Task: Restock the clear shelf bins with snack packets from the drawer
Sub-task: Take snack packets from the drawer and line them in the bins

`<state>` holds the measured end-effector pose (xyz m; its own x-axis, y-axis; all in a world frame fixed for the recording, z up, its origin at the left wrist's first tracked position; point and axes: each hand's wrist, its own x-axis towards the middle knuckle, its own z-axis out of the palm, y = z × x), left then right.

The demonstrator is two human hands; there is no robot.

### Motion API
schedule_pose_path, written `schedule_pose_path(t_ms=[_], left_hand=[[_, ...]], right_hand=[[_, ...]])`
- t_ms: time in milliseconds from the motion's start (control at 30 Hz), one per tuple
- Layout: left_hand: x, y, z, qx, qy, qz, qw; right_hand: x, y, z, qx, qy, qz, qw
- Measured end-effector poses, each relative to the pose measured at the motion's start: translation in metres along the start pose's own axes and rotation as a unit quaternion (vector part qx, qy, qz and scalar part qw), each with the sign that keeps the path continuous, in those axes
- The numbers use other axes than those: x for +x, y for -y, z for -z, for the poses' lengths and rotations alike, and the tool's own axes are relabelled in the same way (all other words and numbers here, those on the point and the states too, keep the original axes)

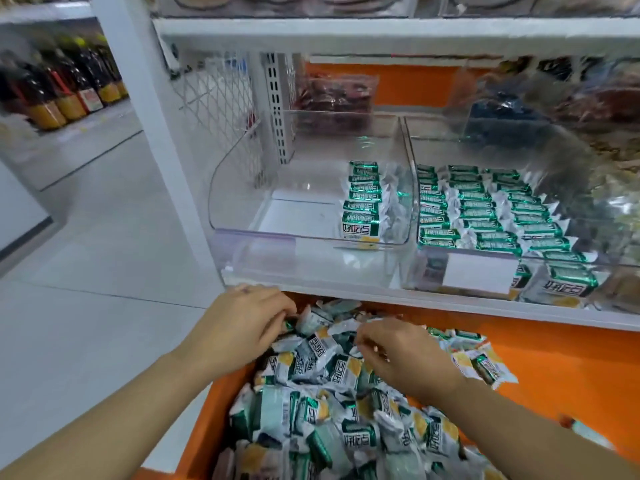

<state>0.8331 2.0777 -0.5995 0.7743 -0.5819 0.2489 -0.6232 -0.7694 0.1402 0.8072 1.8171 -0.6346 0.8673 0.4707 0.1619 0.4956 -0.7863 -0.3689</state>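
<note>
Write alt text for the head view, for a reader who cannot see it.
A left hand and right hand, fingers curled, gather green-and-white snack packets heaped in an orange drawer. On the shelf above, the left clear bin holds one row of packets; the right clear bin holds several rows.

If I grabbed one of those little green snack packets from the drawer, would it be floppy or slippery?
Probably light: the snack packets are small and heaped loosely in the orange drawer. Their shiny wrappers look crinkly, likely a bit slippery. Those in the left bin stand on edge, so the filling probably keeps them fairly stiff.
</note>
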Motion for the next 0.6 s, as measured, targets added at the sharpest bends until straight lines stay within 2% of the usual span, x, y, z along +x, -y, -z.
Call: schedule_pose_path(t_ms=[133, 400, 600], left_hand=[[-0.013, 0.021, -0.026, -0.031, 0.031, 0.036, 0.998], [-0.029, 0.038, -0.072, -0.037, 0.031, 0.040, 0.998], [-0.031, 0.039, -0.089, -0.048, 0.025, 0.053, 0.997]], right_hand=[[0.011, -0.008, -0.032, -0.009, 0.136, -0.076, 0.988], [0.049, -0.012, -0.081, -0.091, 0.230, -0.140, 0.959], [0.069, -0.023, -0.108, -0.158, 0.288, -0.117, 0.937]])
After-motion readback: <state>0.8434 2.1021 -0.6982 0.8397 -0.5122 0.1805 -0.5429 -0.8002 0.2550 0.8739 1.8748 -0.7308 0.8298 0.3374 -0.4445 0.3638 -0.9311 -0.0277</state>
